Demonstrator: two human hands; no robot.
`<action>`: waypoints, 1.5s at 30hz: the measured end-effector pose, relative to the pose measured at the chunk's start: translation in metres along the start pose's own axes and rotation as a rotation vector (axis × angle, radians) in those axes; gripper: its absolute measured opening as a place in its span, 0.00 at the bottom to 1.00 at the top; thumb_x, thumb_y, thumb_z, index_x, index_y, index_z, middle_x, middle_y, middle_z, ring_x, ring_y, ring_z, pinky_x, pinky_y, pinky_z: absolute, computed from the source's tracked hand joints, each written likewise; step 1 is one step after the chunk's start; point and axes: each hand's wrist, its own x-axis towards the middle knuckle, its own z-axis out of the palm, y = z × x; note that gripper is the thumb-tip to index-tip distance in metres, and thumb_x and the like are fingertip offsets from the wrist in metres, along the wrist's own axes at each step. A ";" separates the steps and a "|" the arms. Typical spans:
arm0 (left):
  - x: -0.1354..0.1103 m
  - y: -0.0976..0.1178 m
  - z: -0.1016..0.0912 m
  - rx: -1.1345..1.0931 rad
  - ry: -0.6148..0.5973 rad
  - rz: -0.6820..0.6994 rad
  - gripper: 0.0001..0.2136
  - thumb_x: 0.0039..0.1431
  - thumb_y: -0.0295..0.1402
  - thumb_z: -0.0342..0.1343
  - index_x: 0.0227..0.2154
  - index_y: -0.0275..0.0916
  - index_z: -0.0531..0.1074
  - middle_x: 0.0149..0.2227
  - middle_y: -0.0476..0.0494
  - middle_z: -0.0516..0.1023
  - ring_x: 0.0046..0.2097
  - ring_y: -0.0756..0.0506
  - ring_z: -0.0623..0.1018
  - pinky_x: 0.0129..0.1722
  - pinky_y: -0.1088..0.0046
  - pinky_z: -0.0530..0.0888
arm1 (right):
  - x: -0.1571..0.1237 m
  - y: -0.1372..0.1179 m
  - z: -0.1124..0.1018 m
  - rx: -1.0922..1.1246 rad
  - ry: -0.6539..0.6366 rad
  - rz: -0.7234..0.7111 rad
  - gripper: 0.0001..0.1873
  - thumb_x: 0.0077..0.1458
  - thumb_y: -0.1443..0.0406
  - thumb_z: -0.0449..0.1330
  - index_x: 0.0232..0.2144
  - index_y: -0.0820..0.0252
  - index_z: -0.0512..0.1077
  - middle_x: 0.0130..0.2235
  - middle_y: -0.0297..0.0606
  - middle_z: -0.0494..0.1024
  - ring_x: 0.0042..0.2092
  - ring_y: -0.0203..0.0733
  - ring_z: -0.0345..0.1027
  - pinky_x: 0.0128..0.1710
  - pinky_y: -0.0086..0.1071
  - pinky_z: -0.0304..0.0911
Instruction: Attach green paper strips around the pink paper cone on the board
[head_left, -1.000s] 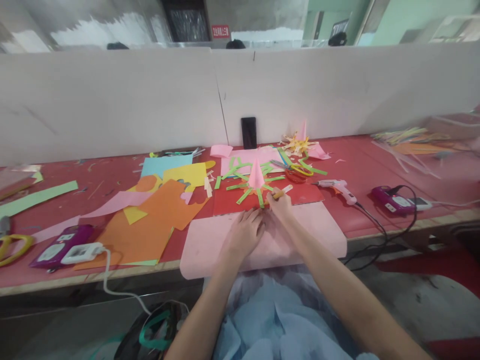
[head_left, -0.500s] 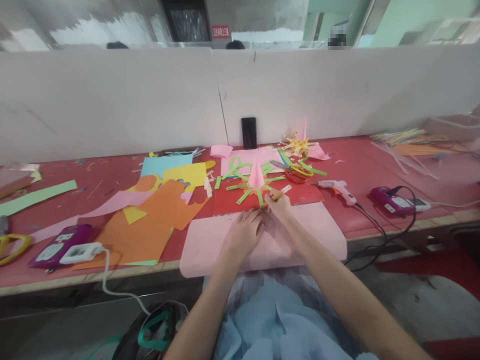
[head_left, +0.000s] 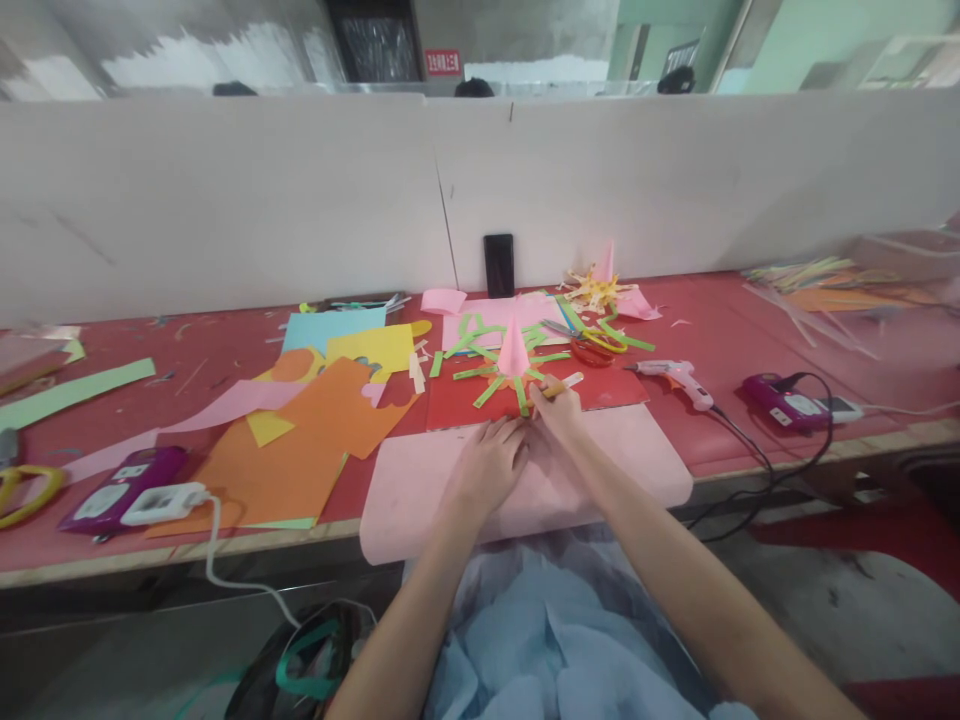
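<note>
My right hand point(head_left: 559, 408) is closed around a pen point(head_left: 574, 381) with a yellowish barrel and a pale end, its tip down by a green paper strip. Close beside it, my left hand point(head_left: 491, 458) lies with fingers extended at the near edge of a red board point(head_left: 619, 388); its fingertips are partly hidden. Just beyond both hands a pink paper cone point(head_left: 514, 350) stands upright, with green strips point(head_left: 491, 391) spreading from its orange base. A pink sheet point(head_left: 420, 490) lies under my wrists.
A glue gun point(head_left: 679, 380) and scissors point(head_left: 600, 342) lie to the right. Orange paper point(head_left: 277, 470) and purple power strips point(head_left: 124, 490) cover parts of the red table. A phone point(head_left: 499, 266) leans on the white partition point(head_left: 300, 190). Another cone piece point(head_left: 600, 285) stands at the back.
Almost nothing differs. The view has shifted very slightly, and both hands keep their places by the green strip, with the pen still in my right hand.
</note>
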 end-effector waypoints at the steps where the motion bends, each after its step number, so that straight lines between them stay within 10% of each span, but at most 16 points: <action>1: 0.000 0.000 0.000 -0.001 0.000 -0.002 0.15 0.62 0.30 0.45 0.49 0.39 0.69 0.52 0.44 0.72 0.55 0.43 0.68 0.57 0.62 0.62 | 0.000 0.000 0.000 0.002 -0.003 0.005 0.16 0.52 0.54 0.51 0.19 0.54 0.55 0.12 0.27 0.67 0.20 0.36 0.65 0.28 0.28 0.59; 45: 0.001 0.001 -0.004 -0.035 -0.003 0.001 0.14 0.61 0.29 0.46 0.47 0.40 0.70 0.51 0.45 0.73 0.54 0.43 0.69 0.57 0.62 0.63 | 0.000 -0.001 -0.001 0.019 -0.034 0.048 0.15 0.49 0.57 0.53 0.18 0.55 0.54 0.11 0.25 0.65 0.18 0.34 0.62 0.26 0.26 0.58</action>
